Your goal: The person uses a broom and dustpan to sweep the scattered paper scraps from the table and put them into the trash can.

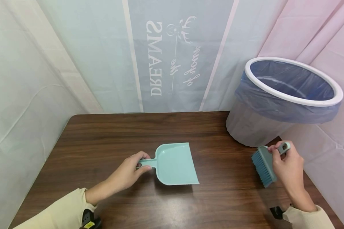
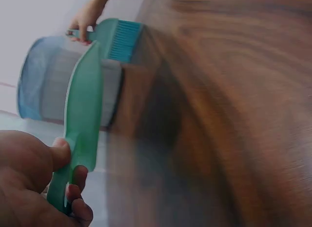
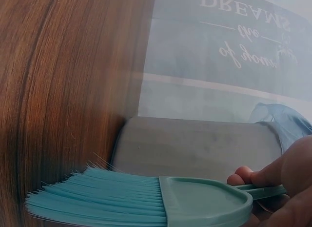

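Observation:
A light green dustpan [image 1: 176, 164] is held by its short handle in my left hand [image 1: 129, 170]. Its pan points right, and a shadow beneath shows it raised off the table. In the left wrist view the dustpan [image 2: 84, 102] appears edge-on, thumb on one side of the handle and fingers curled on the other. At the right, my right hand [image 1: 288, 165] grips a hand brush [image 1: 265, 165] by its handle, bristles angled down and left. The right wrist view shows the brush's blue-green bristles [image 3: 97, 197] near the table; whether they touch it I cannot tell.
A grey trash bin [image 1: 246, 124] with a white rim and blue liner bag stands at the table's back right, just beyond the brush. The brown wooden table [image 1: 117, 133] meets a printed curtain [image 1: 172, 57] at the back. Pale sheets hang at both sides.

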`<state>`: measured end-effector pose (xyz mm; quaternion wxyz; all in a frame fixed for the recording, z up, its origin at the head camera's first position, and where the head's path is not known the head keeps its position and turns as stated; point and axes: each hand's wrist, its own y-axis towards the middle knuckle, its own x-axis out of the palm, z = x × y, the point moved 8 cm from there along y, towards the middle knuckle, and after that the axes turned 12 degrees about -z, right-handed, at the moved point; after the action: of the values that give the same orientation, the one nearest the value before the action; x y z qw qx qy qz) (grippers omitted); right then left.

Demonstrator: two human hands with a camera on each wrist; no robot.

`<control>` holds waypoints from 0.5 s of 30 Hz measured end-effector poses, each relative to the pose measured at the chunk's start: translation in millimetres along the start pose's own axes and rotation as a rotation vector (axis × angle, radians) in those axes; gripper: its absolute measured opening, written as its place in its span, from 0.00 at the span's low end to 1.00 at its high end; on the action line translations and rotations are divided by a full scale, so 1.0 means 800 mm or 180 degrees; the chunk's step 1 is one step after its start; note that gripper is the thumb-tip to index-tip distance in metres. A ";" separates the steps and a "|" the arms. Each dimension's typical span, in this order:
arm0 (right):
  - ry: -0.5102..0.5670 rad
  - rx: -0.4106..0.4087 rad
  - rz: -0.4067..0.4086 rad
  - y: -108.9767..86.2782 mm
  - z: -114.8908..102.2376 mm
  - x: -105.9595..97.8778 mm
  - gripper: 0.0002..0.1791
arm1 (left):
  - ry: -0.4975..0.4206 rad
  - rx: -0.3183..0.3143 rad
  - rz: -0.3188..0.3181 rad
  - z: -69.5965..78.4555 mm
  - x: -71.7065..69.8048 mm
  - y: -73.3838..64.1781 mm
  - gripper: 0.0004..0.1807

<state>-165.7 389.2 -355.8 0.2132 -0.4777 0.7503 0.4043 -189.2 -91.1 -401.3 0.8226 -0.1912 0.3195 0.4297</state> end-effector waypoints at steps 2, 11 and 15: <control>0.0016 0.0009 0.0011 -0.001 0.001 0.000 0.03 | -0.0005 -0.0031 -0.0006 -0.009 0.007 -0.003 0.09; 0.0031 -0.0090 0.0045 0.000 0.000 -0.002 0.03 | 0.0144 -0.0038 0.0021 -0.044 0.029 -0.004 0.10; 0.0011 -0.0078 0.0038 -0.001 0.002 -0.001 0.03 | 0.0139 -0.0081 0.0014 -0.055 0.034 -0.002 0.10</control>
<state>-164.5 391.0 -356.4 0.2037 -0.4765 0.7484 0.4140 -192.4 -102.2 -451.9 0.8120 -0.2103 0.3324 0.4313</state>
